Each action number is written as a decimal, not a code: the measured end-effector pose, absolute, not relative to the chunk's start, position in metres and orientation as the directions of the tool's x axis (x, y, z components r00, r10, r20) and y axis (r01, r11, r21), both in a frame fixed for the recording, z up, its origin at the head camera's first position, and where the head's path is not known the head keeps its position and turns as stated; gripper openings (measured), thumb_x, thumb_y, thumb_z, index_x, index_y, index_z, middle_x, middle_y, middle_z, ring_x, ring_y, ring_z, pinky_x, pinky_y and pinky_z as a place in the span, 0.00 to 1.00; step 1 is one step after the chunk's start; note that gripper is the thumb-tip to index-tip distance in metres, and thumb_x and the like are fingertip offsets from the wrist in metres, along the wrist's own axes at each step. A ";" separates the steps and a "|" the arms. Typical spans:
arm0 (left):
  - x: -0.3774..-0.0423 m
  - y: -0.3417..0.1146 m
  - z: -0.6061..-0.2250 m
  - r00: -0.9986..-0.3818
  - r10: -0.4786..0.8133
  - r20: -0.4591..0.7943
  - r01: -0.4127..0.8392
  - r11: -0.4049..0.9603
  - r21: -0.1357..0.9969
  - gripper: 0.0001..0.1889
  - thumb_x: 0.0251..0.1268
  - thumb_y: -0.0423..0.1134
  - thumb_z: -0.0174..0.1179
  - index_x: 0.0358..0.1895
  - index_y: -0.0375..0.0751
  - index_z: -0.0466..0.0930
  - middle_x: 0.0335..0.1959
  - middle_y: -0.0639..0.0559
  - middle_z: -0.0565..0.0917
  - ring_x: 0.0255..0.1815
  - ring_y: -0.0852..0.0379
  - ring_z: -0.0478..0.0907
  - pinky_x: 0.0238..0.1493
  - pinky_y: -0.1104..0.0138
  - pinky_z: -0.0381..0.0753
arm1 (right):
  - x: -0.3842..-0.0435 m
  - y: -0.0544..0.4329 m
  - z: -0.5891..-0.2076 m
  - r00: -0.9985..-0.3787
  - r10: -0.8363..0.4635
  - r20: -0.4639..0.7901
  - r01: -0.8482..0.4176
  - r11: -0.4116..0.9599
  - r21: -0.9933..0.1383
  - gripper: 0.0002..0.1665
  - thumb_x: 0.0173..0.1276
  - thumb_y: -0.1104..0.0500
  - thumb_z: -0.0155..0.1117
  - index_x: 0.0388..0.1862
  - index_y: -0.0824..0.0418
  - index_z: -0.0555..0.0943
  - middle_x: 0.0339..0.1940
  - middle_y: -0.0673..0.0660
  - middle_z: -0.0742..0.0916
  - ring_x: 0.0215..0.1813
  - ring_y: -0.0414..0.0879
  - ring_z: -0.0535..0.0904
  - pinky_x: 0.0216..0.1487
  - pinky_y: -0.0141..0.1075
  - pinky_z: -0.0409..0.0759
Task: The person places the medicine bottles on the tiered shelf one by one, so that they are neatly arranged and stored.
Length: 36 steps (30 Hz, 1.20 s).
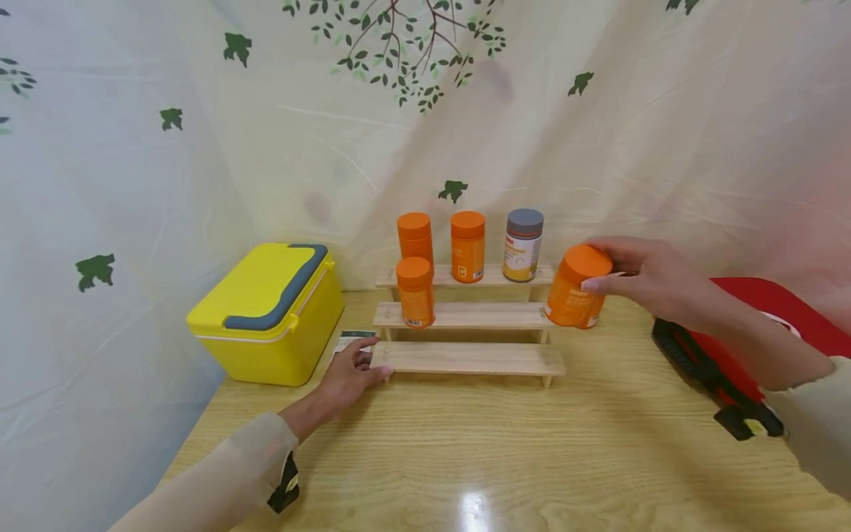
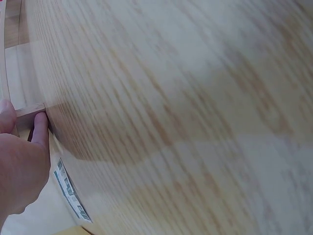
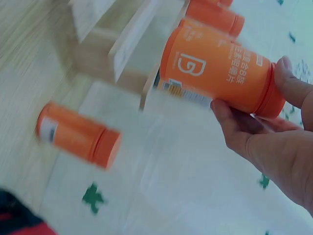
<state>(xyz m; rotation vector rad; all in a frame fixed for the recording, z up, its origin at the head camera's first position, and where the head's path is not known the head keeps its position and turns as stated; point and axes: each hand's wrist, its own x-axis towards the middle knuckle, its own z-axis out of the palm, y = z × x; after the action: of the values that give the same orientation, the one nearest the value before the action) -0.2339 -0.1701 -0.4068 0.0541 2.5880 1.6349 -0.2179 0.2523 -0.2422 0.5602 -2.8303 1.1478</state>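
Note:
An orange supplement bottle (image 1: 573,295) is gripped near its lid by my right hand (image 1: 654,277), slightly tilted, at the right end of a three-step wooden rack (image 1: 472,357). The right wrist view shows thumb and fingers around the lid end of this bottle (image 3: 215,68). My left hand (image 1: 349,377) pinches the left end of the rack's lowest step, thumb in front; in the left wrist view a finger (image 2: 41,129) presses the wood. Two orange bottles (image 1: 468,247) and a grey-lidded bottle (image 1: 523,247) stand on the top step. Another orange bottle (image 1: 415,295) stands on the middle step.
At the left sits a yellow cooler box (image 1: 266,318) with a printed card (image 1: 354,338) beside it. A red bag (image 1: 791,310) with black trim lies at the right. One more orange bottle (image 3: 78,134) shows in the right wrist view, off the rack. A leaf-printed curtain hangs behind.

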 end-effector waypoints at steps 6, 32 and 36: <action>-0.233 -0.171 -0.407 -0.996 0.072 -0.053 -0.017 0.425 0.905 0.32 0.61 0.33 0.65 0.68 0.37 0.65 0.49 0.39 0.81 0.46 0.51 0.80 0.48 0.62 0.80 | -0.232 0.216 -0.246 -0.900 -0.392 0.188 -0.403 0.590 -0.700 0.35 0.65 0.51 0.67 0.69 0.57 0.69 0.58 0.58 0.81 0.54 0.52 0.79 0.52 0.43 0.79; -0.233 -0.170 -0.406 -0.996 0.060 -0.063 -0.031 0.434 0.900 0.32 0.61 0.33 0.65 0.68 0.38 0.65 0.51 0.39 0.81 0.46 0.51 0.80 0.49 0.62 0.80 | -0.286 0.129 -0.274 -0.869 -0.452 0.201 -0.439 0.518 -0.734 0.23 0.65 0.61 0.68 0.58 0.64 0.76 0.49 0.60 0.84 0.47 0.52 0.79 0.52 0.45 0.77; -0.234 -0.171 -0.406 -0.996 0.065 -0.062 -0.028 0.427 0.904 0.32 0.61 0.33 0.65 0.68 0.38 0.65 0.51 0.39 0.81 0.45 0.51 0.80 0.48 0.63 0.80 | -0.289 0.128 -0.274 -0.883 -0.436 0.176 -0.407 0.521 -0.750 0.24 0.64 0.61 0.68 0.59 0.64 0.76 0.50 0.61 0.84 0.49 0.53 0.79 0.53 0.46 0.77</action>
<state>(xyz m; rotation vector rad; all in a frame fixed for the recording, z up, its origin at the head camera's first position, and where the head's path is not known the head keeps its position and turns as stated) -0.2336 -0.1706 -0.4062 0.0340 2.5793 1.6356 -0.2890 0.1283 -0.2742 0.7677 -2.7687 1.3520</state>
